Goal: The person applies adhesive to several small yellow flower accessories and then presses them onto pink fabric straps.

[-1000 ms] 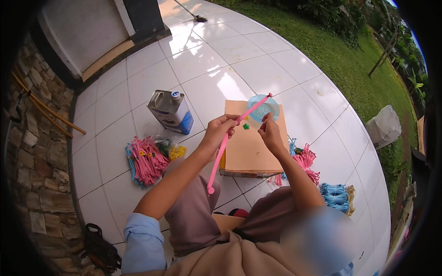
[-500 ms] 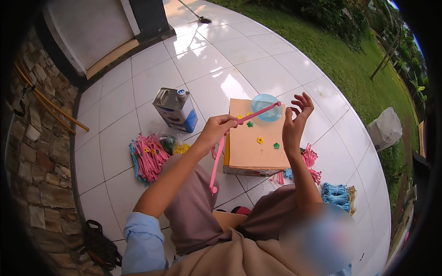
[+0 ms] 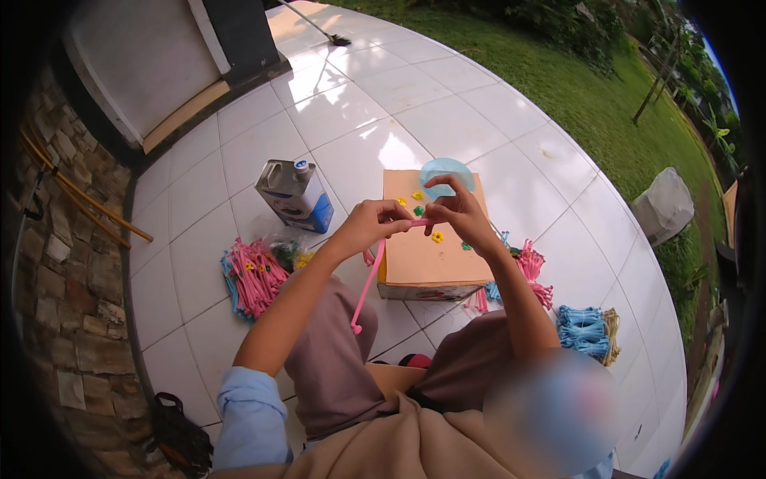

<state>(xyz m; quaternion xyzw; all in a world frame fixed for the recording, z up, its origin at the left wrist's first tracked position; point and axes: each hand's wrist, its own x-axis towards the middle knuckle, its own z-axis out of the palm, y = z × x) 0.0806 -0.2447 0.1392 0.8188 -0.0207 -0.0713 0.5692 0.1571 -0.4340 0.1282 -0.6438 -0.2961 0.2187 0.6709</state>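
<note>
A thin pink strap [image 3: 369, 291] with a small knob at its end is stretched between my hands above a cardboard box. My left hand [image 3: 369, 227] pinches it, and the long tail hangs down over my left knee. Close beside it, my right hand [image 3: 464, 221] grips the strap between thumb and fingers, other fingers raised. Small yellow flower pieces [image 3: 437, 237] and green flower pieces [image 3: 419, 211] lie scattered on the box top [image 3: 423, 267]. At the box's far right corner is a translucent blue bowl [image 3: 435, 169], partly behind my right hand.
Left of the box stands a metal can [image 3: 295, 195], near a bundle of pink straps [image 3: 251, 271] and a plastic bag. On the right lie more pink straps [image 3: 533, 271] and a blue bundle [image 3: 581, 334]. A black bag [image 3: 179, 431] rests by the stone wall.
My right hand has come left and down to the strap, its fingers closing on it beside my left hand. The strap's far end, raised before, is now hidden at my right hand.
</note>
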